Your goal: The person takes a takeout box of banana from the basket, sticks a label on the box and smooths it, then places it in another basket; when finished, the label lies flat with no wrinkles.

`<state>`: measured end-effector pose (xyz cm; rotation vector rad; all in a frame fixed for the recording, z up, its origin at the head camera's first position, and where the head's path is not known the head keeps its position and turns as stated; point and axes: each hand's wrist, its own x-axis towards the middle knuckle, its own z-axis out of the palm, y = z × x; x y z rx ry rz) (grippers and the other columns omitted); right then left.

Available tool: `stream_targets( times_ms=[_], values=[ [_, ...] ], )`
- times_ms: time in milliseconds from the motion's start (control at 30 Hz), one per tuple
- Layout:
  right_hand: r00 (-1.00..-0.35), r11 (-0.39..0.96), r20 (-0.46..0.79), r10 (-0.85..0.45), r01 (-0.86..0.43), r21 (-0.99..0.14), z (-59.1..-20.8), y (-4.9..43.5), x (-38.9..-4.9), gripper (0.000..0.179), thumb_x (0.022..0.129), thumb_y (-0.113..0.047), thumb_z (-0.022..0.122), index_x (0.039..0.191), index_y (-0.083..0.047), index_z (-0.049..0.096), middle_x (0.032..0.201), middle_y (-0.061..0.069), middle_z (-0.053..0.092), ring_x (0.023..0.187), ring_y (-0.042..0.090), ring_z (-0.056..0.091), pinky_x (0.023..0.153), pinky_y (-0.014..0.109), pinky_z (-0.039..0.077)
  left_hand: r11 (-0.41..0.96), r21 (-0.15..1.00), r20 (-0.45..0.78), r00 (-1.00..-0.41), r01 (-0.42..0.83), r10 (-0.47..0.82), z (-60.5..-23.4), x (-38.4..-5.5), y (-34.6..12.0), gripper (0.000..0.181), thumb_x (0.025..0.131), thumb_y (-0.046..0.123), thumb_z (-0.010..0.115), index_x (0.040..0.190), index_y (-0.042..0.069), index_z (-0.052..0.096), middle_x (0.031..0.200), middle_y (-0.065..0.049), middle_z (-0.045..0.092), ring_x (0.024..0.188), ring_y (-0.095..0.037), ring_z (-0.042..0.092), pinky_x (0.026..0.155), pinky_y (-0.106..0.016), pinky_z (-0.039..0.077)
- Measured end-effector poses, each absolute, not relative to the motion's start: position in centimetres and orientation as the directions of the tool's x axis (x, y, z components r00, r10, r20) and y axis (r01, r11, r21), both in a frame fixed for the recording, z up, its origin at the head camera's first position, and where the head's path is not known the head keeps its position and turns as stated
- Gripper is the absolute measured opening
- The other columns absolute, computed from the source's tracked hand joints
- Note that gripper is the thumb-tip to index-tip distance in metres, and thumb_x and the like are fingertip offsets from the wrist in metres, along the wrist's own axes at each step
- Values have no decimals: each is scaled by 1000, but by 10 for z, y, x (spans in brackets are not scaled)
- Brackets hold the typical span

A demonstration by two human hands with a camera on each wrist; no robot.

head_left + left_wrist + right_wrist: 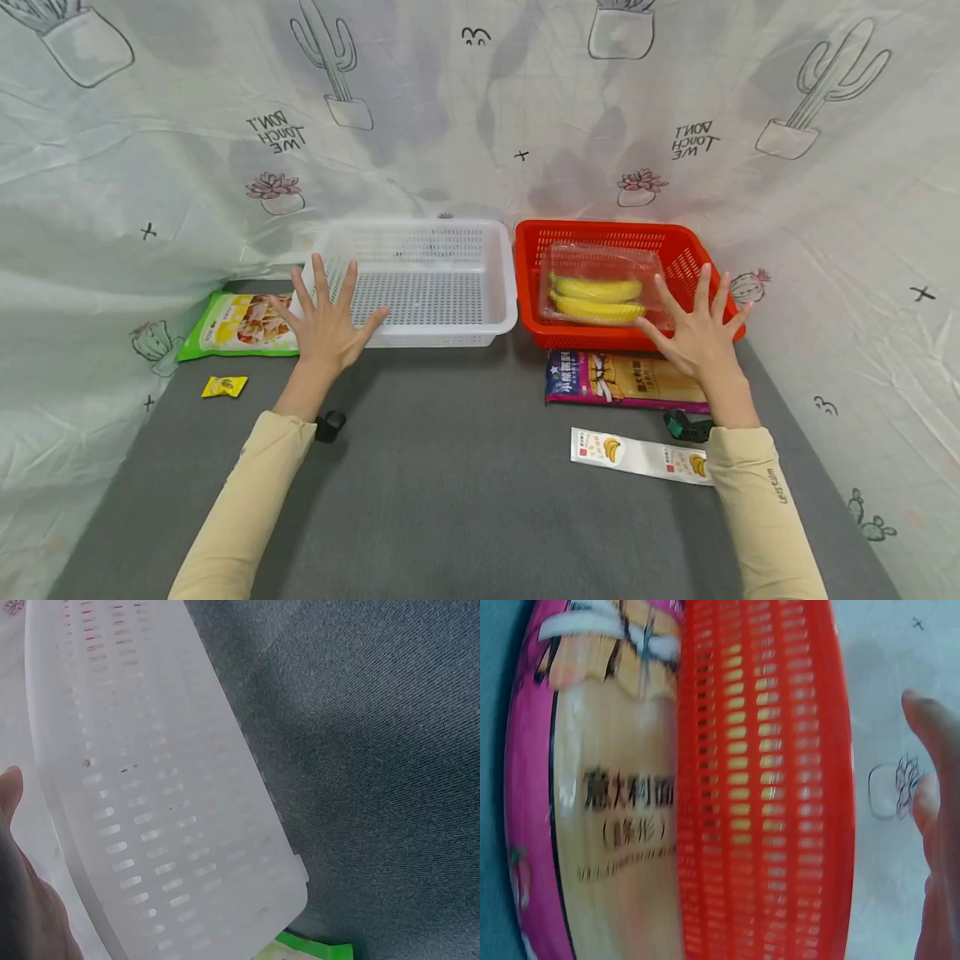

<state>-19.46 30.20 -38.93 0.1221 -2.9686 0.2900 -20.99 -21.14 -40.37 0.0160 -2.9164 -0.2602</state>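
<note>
My left hand (327, 329), fingers spread wide, hovers by the front left corner of a white plastic basket (431, 331) and holds nothing. Across from it, my right hand (701, 333) is also spread and free of any object, in front of the right part of a red basket (555, 335). Inside the red basket lies a clear plastic box (600, 260) with yellow bananas (600, 310) in it. Below that basket a pasta packet (622, 382) lies flat, also seen close up as the pasta packet (615, 787) in the right wrist view.
A green-edged food bag (243, 323) lies left of the white basket, with a small yellow wrapped piece (223, 386) nearer the front. A white strip with banana pictures (630, 454) lies on the grey table (465, 483). Patterned cloth (465, 108) hangs behind and at both sides.
</note>
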Motion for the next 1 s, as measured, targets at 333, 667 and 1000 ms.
stream_targets(
  times_ms=[333, 667, 1000],
  values=[
    [-987, 961, 114, -115, -140, -239, -405, 340, -197, 78, 93, -67, 34, 154, -28, 7, 152, 13, -33, 133, 40, -36, 92, 71, -26, 975, 221, 197, -980, 27, -17, -408, -206, -203, 88, 86, 78, 31, 154, 34, -4, 153, -1, -35, 137, -36, -29, 99, -76, -10],
    [-985, 931, 72, -158, -172, -323, -410, 363, -199, 72, 95, -57, 45, 153, -20, 22, 154, 13, -29, 134, 43, -32, 94, 77, -16, 962, 263, 194, -981, 69, 17, -408, -208, -190, 87, 88, 74, 37, 154, 33, -1, 156, -5, -28, 140, -42, -23, 99, -73, -15],
    [-992, 877, -14, -124, -103, -469, -405, 377, -200, 71, 92, -49, 57, 141, 0, 40, 157, 19, -16, 139, 52, -9, 102, 75, 8, 950, 288, 172, -983, 118, 70, -408, -215, -177, 84, 89, 73, 35, 154, 34, -1, 157, -7, -25, 138, -38, -26, 101, -74, -12]
  ],
)
